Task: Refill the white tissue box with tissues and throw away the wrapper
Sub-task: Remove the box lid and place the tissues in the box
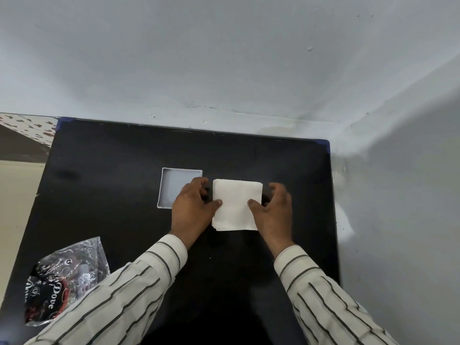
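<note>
left hand [191, 207] + right hand [273, 210]: fingers clasp tissue stack [236, 205] | white box [171, 188] open, left

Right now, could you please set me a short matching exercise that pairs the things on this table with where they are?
Things:
1. tissue stack
2. white tissue box
3. wrapper
4. left hand

Places:
A. crumpled at the near left corner of the black table, touched by neither hand
B. open and empty, just left of the stack
C. between both hands, near the table's middle
D. partly covering the box's near right corner, thumb on the stack

Pairs: 1-C, 2-B, 3-A, 4-D

The right hand grips the stack's other side.
</note>
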